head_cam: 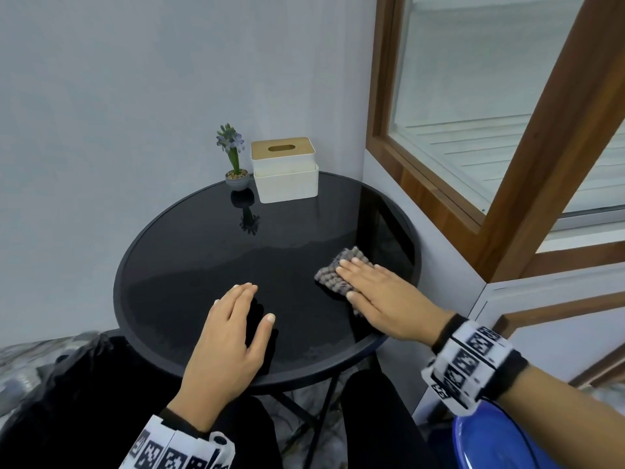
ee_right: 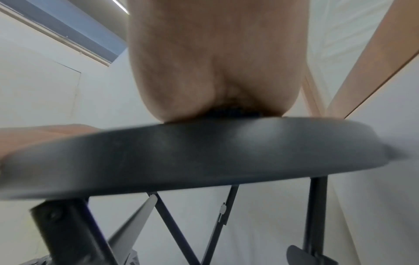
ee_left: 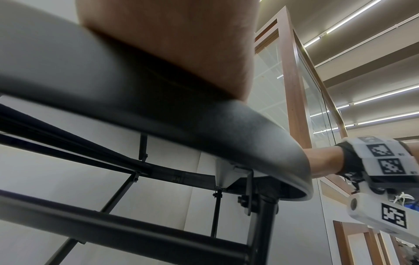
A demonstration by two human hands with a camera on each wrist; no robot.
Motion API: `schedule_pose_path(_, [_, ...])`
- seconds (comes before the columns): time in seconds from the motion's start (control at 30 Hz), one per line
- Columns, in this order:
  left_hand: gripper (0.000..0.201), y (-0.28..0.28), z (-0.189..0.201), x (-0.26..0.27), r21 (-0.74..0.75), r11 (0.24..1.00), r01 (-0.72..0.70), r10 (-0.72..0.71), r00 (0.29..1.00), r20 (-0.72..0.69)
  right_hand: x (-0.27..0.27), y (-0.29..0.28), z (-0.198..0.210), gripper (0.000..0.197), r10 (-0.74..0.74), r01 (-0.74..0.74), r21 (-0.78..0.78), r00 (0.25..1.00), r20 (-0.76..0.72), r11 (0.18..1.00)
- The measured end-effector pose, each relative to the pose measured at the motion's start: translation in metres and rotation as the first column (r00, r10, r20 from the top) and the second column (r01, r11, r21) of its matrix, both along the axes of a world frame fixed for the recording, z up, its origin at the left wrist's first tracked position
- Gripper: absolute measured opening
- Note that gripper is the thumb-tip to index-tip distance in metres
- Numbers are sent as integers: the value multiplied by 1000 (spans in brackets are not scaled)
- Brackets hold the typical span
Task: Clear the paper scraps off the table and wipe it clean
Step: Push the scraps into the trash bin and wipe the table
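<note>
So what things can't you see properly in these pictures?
- Head view: the right hand covers most of the cloth.
- Both wrist views: the table rim blocks its top, so the fingers are hidden.
- Head view: the blue tub is cut off by the bottom edge.

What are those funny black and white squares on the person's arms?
Both wrists wear chunky white bands printed with black square code markers. The right wrist band sits over a black strap or cuff. The left wrist band looks the same, with a small round camera lens at one end. The left hand and right hand are bare, with no gloves or rings visible.
</note>
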State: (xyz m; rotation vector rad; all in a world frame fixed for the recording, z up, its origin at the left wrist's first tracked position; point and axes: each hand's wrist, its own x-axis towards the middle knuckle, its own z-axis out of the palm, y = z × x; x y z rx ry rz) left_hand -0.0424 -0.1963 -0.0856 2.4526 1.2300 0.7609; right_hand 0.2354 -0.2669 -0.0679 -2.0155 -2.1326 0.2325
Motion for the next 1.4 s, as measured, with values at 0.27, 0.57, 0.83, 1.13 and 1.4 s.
schedule_pose_path(0.27, [59,1,-1,1,13,1000,19,-19,1000,-23,45,40,3,57,-277,277,-47,961,7,960])
schedule_pose_path(0.57, [60,3,-3,0,16,1000,20,-20,1000,-17,35,34,1,57,-60,59,-34,998,-29,998])
schedule_pose_path(0.83, [59,4,-2,1,14,1000,15,-15,999,-37,47,34,-1,58,-177,177,-8,984,-12,984])
schedule_pose_path(1.13, [60,4,4,3,-9,1000,7,-7,999,-44,31,26,-1,57,-107,107,-19,994,-27,994])
schedule_pose_path(1.4, [65,-11,6,27,1,999,51,-51,998,-35,53,32,0,58,-248,248,6,968,47,969])
